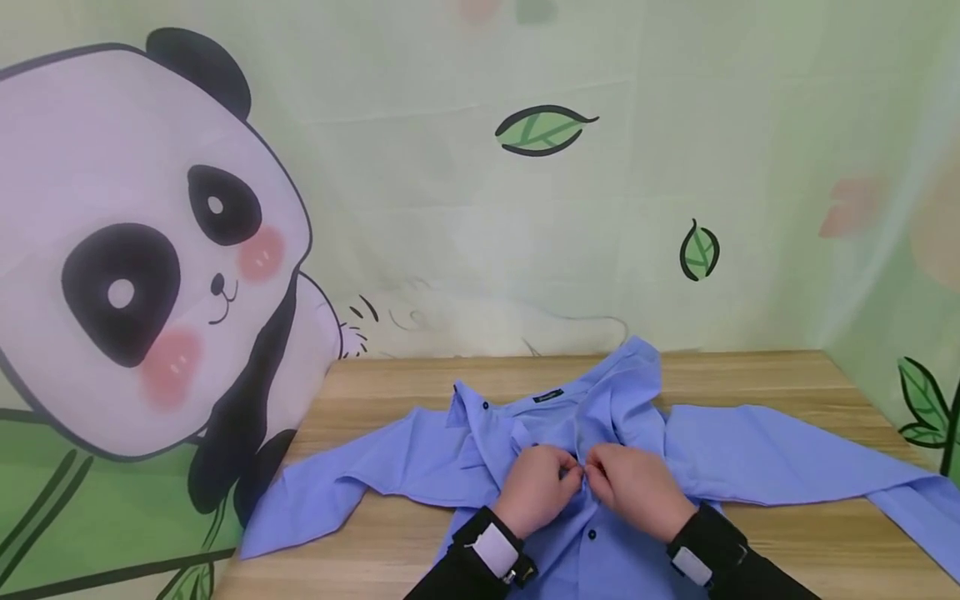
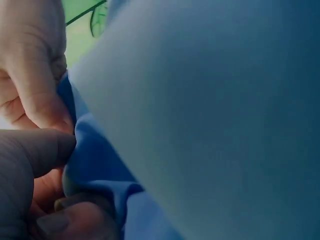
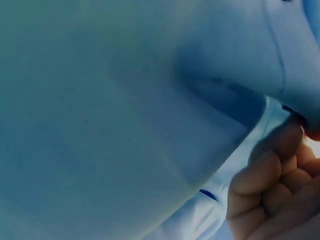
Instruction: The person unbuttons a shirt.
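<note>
A blue button-up shirt (image 1: 750, 454) lies spread with both sleeves out, its collar (image 1: 637, 367) toward the back. At the front placket, just under the open neck, my left hand (image 1: 538, 490) pinches the cloth between thumb and fingers. My right hand (image 1: 637, 490) pinches the placket right beside it, and the fingertips of both nearly meet. One dark button (image 1: 592, 534) shows below the hands, another (image 1: 486, 406) at the left collar. In the left wrist view, gathered blue cloth (image 2: 100, 155) sits at the fingers. Whatever lies between the fingertips is hidden.
Under the shirt is a wooden table (image 1: 750, 375), its far edge against a pale green printed backdrop (image 1: 420, 192) with a panda (image 1: 150, 250). A black label (image 1: 548, 396) sits inside the neck. Raised cloth covers most of both wrist views.
</note>
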Demonstrator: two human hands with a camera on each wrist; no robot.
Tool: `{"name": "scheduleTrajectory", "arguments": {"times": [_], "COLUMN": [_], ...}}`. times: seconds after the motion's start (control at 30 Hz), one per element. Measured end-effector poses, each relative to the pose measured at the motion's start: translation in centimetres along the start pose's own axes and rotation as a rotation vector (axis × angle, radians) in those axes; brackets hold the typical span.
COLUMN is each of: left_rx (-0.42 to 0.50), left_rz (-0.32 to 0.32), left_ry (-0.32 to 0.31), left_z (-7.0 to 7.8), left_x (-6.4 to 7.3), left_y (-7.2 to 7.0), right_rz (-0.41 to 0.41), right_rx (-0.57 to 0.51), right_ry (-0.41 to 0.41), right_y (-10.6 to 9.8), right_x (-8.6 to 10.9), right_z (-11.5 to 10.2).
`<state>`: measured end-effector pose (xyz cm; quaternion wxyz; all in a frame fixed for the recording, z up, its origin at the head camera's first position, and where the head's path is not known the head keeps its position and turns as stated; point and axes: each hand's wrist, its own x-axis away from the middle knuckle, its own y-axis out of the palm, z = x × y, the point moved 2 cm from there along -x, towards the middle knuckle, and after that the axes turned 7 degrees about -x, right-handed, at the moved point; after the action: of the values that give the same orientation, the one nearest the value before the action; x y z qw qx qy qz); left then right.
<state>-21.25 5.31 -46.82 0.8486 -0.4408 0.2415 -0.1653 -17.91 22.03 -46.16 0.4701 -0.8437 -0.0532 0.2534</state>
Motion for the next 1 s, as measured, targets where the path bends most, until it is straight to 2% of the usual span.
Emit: {"name": "scheduleTrajectory", "arguments": {"times": [0.1,0.17,0.23,0.3,0.57,0.67,0.83,0.93,1.0], "left_rx": [-0.132,-0.186,-0.193,-0.200,-0.163,-0.097,0.040,0.106,0.156], "left_rz": [0.030,0.050,0.061,0.076,0.111,0.118,0.145,0.175,0.216], "left_ry": [0.093,0.138,0.157,0.171,0.198,0.179,0.163,0.187,0.198], "left_z": [0.1,0.1,0.0,-0.1,-0.8,-1.1,-1.5,-2.0,-2.7], "left_x": [0.2,0.3,0.4,0.4,0.6,0.7,0.5,0.7,1.1], "left_y": [-0.2,-0.3,-0.4,-0.3,0.1,0.2,-0.2,-1.3,-2.3], "right_rz": [-0.107,-0.162,-0.195,-0.210,-0.289,-0.292,-0.188,-0.146,-0.115], "right_rx": [-0.200,-0.332,-0.447,-0.517,-0.694,-0.713,-0.578,-0.558,-0.592], "right_ry": [0.084,0.145,0.200,0.222,0.297,0.318,0.318,0.403,0.470], "right_y": [-0.4,-0.7,-0.9,-1.1,-1.1,-1.0,-0.9,-1.5,-2.4], "right_x": [-0.2,-0.3,-0.3,-0.4,-0.3,-0.1,0.5,1.4,2.2], "right_z": [0.7,1.2,1.6,1.8,1.7,1.7,2.3,3.0,3.6]}}
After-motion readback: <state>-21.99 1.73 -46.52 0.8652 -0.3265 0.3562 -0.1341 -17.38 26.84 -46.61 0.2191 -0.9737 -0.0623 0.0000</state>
